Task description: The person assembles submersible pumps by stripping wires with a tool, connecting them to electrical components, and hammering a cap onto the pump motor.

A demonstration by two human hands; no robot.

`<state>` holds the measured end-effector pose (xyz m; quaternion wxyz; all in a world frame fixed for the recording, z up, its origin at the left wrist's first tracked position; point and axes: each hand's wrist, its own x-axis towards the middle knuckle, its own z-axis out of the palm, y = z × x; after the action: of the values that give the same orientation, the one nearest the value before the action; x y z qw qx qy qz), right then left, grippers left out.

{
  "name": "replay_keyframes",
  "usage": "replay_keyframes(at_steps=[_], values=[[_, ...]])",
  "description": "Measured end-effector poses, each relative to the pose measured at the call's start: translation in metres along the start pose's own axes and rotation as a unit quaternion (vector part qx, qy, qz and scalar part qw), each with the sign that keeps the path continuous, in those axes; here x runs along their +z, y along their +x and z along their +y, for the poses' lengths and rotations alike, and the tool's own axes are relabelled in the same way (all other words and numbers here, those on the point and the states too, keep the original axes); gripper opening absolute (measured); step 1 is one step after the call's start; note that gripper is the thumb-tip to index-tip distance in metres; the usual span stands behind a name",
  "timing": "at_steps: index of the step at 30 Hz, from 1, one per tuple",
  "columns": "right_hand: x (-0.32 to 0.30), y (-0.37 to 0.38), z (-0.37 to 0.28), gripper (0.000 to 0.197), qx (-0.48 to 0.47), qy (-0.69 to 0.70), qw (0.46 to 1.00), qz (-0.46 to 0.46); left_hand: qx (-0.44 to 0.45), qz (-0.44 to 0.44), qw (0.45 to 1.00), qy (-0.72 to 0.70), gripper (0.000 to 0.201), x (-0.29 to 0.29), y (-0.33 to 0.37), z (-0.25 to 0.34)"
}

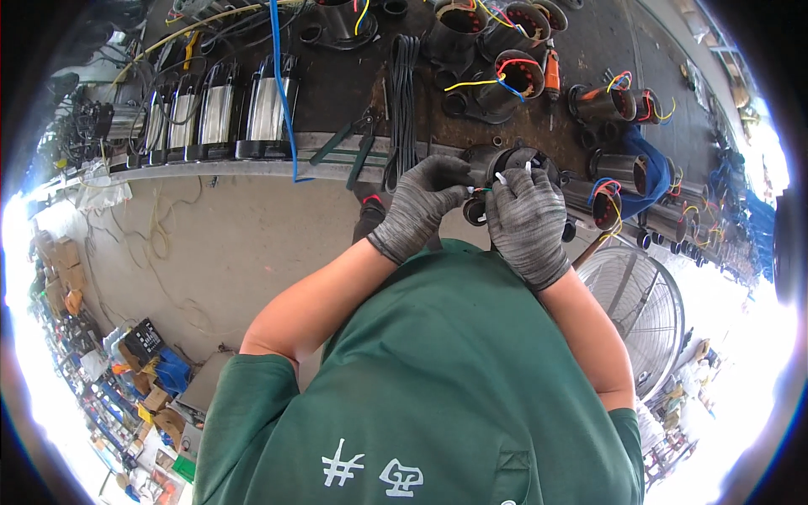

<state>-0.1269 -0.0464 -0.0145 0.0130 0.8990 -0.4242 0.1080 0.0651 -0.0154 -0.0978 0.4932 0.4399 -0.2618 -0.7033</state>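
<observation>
Packaging only on the floor, lower left: brown cardboard boxes (63, 273) stacked at the left edge, a dark open box (143, 339) with pale print nearer in, flat grey-brown cardboard sheet (206, 383) beside blue wrapping (172, 370).

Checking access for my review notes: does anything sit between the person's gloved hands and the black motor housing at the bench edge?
Nothing visible does. The left hand and the right hand are already at the black motor housing, fingers on the thin wires at its open end. The pliers and cable bundle lie off to the left.
</observation>
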Motion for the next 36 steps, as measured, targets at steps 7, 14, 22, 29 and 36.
replay_keyframes(at_steps=[7,14,22,29,36], values=[[-0.005,0.002,0.0,0.021,-0.004,0.008,1.0,-0.006,0.004,0.019,0.999,0.026,0.034,0.011,-0.002,0.0],[-0.007,0.001,0.001,0.018,0.009,0.039,0.999,-0.011,0.029,0.059,0.998,0.016,0.037,0.013,-0.009,0.0],[-0.005,0.001,0.004,0.023,-0.001,0.025,1.0,0.005,0.05,0.057,0.996,0.05,0.039,0.024,-0.007,0.002],[-0.007,0.001,0.003,0.021,0.007,0.037,0.999,-0.016,0.131,0.044,0.963,0.231,0.032,0.032,-0.006,0.005],[-0.006,0.001,0.004,0.023,0.009,0.04,0.999,-0.015,0.293,0.018,0.868,0.401,0.033,0.029,-0.006,0.017]])
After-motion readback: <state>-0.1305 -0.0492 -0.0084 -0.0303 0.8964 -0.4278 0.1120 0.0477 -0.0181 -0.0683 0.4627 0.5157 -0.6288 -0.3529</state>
